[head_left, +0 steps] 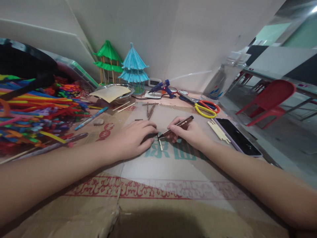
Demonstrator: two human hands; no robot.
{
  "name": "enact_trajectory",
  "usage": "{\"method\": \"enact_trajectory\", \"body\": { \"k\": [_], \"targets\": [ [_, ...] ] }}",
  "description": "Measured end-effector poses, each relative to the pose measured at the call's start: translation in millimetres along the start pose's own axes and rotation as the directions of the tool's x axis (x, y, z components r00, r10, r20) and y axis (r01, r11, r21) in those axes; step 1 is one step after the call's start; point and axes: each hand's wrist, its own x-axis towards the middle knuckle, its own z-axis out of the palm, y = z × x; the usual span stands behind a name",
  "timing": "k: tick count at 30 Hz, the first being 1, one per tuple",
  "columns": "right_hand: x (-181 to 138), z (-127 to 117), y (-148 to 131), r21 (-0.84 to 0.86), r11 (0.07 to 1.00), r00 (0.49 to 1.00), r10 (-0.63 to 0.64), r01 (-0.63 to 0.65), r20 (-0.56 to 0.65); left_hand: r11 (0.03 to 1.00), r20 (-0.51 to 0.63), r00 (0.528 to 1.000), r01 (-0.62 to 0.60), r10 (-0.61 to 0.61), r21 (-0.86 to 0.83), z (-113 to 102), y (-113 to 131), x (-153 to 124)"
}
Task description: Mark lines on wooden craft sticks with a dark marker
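Note:
My right hand (188,133) is closed round a brown marker pen (177,126), with its tip down on a thin wooden stick (160,144) lying on the flattened cardboard (153,172). My left hand (133,138) lies beside it, fingers curled and pressing the stick's far end down. Several dark-coloured sticks (150,110) lie a little further back.
A big heap of coloured pipe cleaners (34,112) fills the left. At the back stand a green (108,59) and a blue paper pagoda (134,67), a glass bowl (114,92) and a blue glue gun (163,87). Scissors (206,108), pale sticks (218,130) and a phone (236,135) lie right.

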Motion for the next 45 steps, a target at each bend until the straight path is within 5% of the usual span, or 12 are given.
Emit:
{"method": "enact_trajectory", "body": {
  "k": [12,36,45],
  "targets": [
    [2.5,1.2,1.2,-0.033,0.999,0.999,0.018,-0.019,-0.038,1.000,-0.008,1.000,-0.012,0.012,-0.004,1.0,-1.2,-0.1],
    [0.5,-2.1,3.2,-0.019,1.000,0.994,0.026,-0.024,0.104,1.000,-0.002,1.000,0.000,0.000,-0.006,0.1,-0.8,-0.6],
    [0.5,1.1,0.6,-0.080,0.997,1.000,0.002,-0.001,0.010,1.000,-0.011,1.000,-0.026,0.027,0.013,0.3,-0.2,0.6]
  ]
}}
